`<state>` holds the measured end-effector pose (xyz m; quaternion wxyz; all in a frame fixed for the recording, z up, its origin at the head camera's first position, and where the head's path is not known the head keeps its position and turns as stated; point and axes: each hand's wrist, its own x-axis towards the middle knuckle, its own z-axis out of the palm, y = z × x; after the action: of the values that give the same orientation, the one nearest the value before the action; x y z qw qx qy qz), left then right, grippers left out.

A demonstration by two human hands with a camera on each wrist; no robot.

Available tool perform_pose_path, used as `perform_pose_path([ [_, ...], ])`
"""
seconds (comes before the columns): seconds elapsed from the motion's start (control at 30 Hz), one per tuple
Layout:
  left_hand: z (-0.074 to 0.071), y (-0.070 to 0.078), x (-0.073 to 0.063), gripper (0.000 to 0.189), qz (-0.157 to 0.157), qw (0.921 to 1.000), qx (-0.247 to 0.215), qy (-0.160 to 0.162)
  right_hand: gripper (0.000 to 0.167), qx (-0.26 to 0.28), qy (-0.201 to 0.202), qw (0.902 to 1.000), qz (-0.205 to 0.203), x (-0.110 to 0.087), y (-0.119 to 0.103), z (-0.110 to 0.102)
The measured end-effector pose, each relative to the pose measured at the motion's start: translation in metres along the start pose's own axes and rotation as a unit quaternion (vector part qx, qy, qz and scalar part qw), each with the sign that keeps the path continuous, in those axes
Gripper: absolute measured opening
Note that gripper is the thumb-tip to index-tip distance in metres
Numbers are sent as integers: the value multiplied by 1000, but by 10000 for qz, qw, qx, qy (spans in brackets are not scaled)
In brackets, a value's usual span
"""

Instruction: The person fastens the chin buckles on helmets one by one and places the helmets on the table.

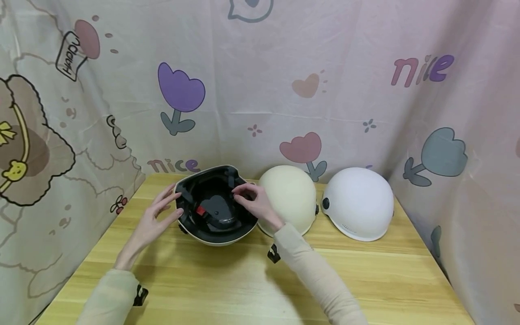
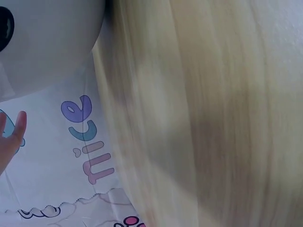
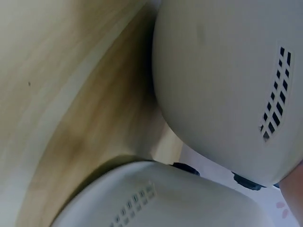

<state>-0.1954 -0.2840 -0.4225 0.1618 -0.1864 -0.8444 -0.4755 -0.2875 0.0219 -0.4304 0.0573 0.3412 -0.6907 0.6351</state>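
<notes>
An upturned cream helmet (image 1: 218, 241) shows its black lining, with a red buckle (image 1: 201, 211) inside. At its left rim my left hand (image 1: 148, 223) touches with fingertips and thumb, fingers spread and fairly straight. Over the right rim reaches my right hand (image 1: 257, 203), thumb and forefinger pinching at the black strap (image 1: 231, 177) inside; the fingertips partly hide the strap's end. The upturned shell (image 2: 47, 42) hangs at the top left of the left wrist view, with fingers (image 2: 20, 127) below it. In the right wrist view, its vented side (image 3: 218, 71) fills the upper right.
Right beside it a second cream helmet (image 1: 286, 194) sits dome up, partly behind my right forearm. Farther right stands a white helmet (image 1: 359, 201), also dome up. All are near the back of the wooden table (image 1: 227, 289). A patterned curtain (image 1: 243, 67) hangs behind.
</notes>
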Motion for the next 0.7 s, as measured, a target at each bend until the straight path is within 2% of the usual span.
perform_pose_path([
  [0.17, -3, -3, -2, 60, 60, 9991, -261, -329, 16, -9, 275, 9996, -21, -2, -7, 8],
  [0.27, -3, -5, -2, 68, 117, 9984, -320, -454, 11, -190, 692, 9963, -464, -5, -18, 13],
  [0.33, -3, -5, -3, 72, 142, 9983, -325, -468, 8, -549, 1113, 9872, -999, -7, -22, 17],
  [0.37, -3, -6, -3, 73, 159, 9983, -324, -453, 9, -781, 1312, 9807, -1218, -6, -14, 18],
  [0.47, -2, -7, -3, 71, 243, 9984, -351, -381, 13, -1535, 1724, 9611, -1516, -6, 6, 21],
  [0.57, -1, -7, -3, 69, 332, 9983, -382, -288, 18, -1905, 1584, 9598, -1317, -4, 23, 20],
  [0.7, -2, -4, -3, 68, 192, 9990, -325, -259, 22, -1894, 999, 9720, -968, -6, 21, 16],
])
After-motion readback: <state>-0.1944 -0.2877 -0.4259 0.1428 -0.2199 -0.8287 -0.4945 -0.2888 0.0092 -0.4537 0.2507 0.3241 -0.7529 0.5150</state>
